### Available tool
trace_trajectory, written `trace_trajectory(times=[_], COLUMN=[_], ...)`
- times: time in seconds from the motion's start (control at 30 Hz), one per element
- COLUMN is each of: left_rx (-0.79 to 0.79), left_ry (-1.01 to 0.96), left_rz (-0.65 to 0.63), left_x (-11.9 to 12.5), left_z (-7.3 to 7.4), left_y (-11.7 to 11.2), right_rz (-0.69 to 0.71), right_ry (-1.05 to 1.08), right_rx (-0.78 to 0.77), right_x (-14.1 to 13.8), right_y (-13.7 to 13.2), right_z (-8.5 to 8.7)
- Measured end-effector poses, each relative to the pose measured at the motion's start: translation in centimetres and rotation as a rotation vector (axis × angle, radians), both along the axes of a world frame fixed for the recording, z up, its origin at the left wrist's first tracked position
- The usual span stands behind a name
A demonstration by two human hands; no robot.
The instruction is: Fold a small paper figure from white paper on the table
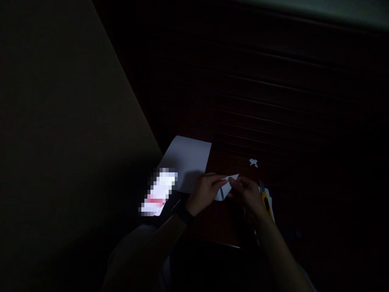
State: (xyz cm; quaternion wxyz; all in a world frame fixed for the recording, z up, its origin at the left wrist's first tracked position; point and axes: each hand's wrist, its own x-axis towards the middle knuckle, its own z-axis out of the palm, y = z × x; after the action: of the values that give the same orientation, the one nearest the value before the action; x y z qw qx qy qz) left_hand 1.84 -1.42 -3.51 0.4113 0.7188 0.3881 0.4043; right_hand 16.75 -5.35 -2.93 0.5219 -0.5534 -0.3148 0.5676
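Observation:
Between my hands is a small piece of folded white paper (224,191) with a pointed upper corner and a dark stripe on its lower part. My left hand (204,192), with a dark band on the wrist, pinches its left side. On the other side, my right hand (246,194) grips the paper near the point, thumb on top. Just right of my right hand lies a yellow utility knife (266,202) with its blade out, resting on some white paper (270,198). Dim light hides the fingertips under the folded paper.
A large white sheet (191,156) lies at the back left of the dark wooden table (217,227). Beside it glows a bright, pixelated screen (159,192). White paper scraps (253,162) sit behind my right hand. A pale wall (75,121) borders the left.

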Motion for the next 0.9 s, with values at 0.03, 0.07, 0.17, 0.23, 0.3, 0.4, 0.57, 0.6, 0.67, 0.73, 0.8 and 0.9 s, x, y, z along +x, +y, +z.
trace_trajectory(times=[0.03,0.07,0.17,0.23,0.3,0.4,0.57,0.6,0.67,0.73,0.8,0.9], left_rx=[0.003,0.003,-0.013,-0.027,-0.033,-0.030,-0.025,-0.019,0.004,0.040,0.079,0.120], left_ry=[-0.005,-0.009,-0.009,0.000,0.002,0.000,-0.013,-0.021,-0.030,-0.020,0.000,0.023], left_rz=[0.003,0.010,0.014,0.004,-0.001,0.003,-0.025,-0.035,-0.051,-0.061,-0.066,-0.083], left_x=[0.0,0.0,0.0,0.0,-0.1,-0.1,-0.3,-0.3,-0.4,-0.4,-0.5,-0.6], left_z=[0.0,0.0,0.1,0.2,0.3,0.4,0.4,0.4,0.3,0.2,0.0,-0.1], left_y=[0.0,-0.1,-0.2,-0.2,-0.2,-0.2,-0.4,-0.4,-0.4,-0.4,-0.3,-0.3], right_rz=[0.007,0.012,-0.016,-0.052,-0.060,-0.043,-0.050,-0.047,-0.045,-0.039,-0.036,-0.052], right_ry=[0.007,0.015,0.028,0.041,0.066,0.086,0.112,0.120,0.136,0.148,0.152,0.164], right_rx=[-0.003,-0.005,0.004,0.023,0.036,0.015,0.017,0.019,0.024,0.028,0.030,0.034], right_x=[0.0,0.1,0.2,0.4,0.5,0.7,0.8,0.8,0.9,1.1,1.2,1.2], right_y=[0.0,0.0,0.0,0.0,0.0,0.0,0.0,0.1,0.1,0.2,0.2,0.3], right_z=[0.0,0.1,0.1,0.0,-0.2,-0.2,-0.1,-0.1,-0.3,-0.5,-0.7,-0.8])
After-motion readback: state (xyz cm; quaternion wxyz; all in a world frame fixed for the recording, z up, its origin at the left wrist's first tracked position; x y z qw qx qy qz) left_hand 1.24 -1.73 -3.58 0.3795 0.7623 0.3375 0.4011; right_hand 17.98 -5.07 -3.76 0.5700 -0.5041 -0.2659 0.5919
